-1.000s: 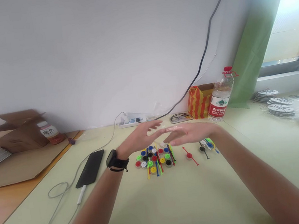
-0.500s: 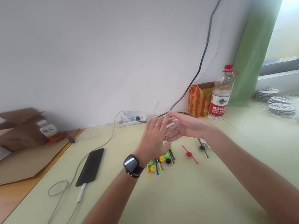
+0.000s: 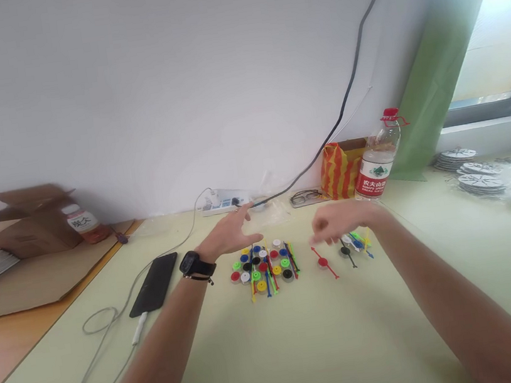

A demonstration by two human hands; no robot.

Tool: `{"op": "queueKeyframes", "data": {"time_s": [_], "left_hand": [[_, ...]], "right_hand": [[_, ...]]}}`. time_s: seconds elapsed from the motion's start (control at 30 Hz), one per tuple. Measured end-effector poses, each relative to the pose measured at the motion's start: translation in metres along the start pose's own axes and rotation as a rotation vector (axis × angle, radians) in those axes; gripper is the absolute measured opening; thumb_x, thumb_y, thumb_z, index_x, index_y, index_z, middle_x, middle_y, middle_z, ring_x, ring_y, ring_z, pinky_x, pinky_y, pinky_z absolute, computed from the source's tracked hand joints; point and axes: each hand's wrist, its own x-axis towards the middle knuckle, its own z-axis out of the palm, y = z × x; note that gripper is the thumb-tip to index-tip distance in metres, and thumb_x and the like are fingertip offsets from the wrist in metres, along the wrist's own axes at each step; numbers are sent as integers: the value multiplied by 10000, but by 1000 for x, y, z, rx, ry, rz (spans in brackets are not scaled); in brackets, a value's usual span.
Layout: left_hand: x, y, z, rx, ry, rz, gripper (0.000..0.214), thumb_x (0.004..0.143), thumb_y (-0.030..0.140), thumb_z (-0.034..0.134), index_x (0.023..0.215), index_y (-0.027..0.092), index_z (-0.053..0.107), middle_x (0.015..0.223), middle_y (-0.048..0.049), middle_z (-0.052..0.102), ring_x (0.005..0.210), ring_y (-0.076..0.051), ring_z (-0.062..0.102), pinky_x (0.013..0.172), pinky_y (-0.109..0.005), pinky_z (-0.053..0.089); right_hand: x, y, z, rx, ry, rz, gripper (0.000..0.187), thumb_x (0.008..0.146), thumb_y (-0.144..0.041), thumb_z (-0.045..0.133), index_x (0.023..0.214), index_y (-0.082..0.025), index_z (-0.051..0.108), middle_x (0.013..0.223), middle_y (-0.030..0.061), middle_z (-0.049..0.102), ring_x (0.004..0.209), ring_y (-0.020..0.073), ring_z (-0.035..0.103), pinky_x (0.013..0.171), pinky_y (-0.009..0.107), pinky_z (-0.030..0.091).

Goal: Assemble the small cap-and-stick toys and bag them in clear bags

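Note:
My left hand [image 3: 230, 232], with a black watch [image 3: 191, 264] on its wrist, is open, thumb apart from the fingers, and holds nothing. It hovers beside the back left of a group of small round spinner bases [image 3: 262, 286] with caps in several colours. Coloured arrow pointers [image 3: 268, 283] lie among them. My right hand [image 3: 336, 221] is above the table, fingers bent and smeared by motion; whether it holds anything is unclear. Just below it lie a red arrow spinner [image 3: 323, 262] and a black arrow spinner [image 3: 346, 251]. More coloured arrows [image 3: 362, 243] lie partly behind the right wrist.
A phone [image 3: 153, 285] on a cable lies at the left. Along the wall are a power strip [image 3: 226, 201], glasses [image 3: 304, 198], a striped bag [image 3: 336, 174] and a large water bottle [image 3: 374, 165]. Stacked discs [image 3: 480, 184] stand at right; a cardboard box [image 3: 42, 228] at left.
My hands were together, fingers touching, over the spinner bases. They have parted: the left moved left, the right moved right and slightly down, uncovering the bases and the glasses.

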Motion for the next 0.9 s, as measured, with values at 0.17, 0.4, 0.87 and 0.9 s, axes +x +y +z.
{"op": "queueKeyframes", "data": {"time_s": [0.17,0.4,0.87,0.9], "left_hand": [[1,-5,4,-76,-76,14,935,808,597,691,1599,229,354,1245,-111,637,1082,-289,615,863,-363,476],[3,-13,4,-156,-128,48,955,814,558,719,1623,246,319,1261,-115,612,1060,-273,583,868,-364,469],[4,-3,2,-230,-195,97,916,801,372,724,1620,268,326,1251,-94,583,1075,-262,545,925,-387,468],[4,0,3,-242,-199,114,915,802,374,728,1619,275,328,1252,-93,582,1077,-262,545,916,-384,468]], "right_hand": [[24,1,33,-221,-348,280,413,385,-415,976,480,-170,657,554,70,699,553,233,702,498,304,548],[24,7,20,-262,-128,267,95,640,-181,797,650,-152,708,636,78,726,643,242,723,581,294,526],[-17,-1,-20,-96,438,-10,223,939,-270,573,1011,-185,767,871,60,768,748,178,709,603,237,496],[-16,-4,-18,-103,439,-32,227,938,-276,578,1012,-189,774,862,55,763,739,176,699,586,238,482]]}}
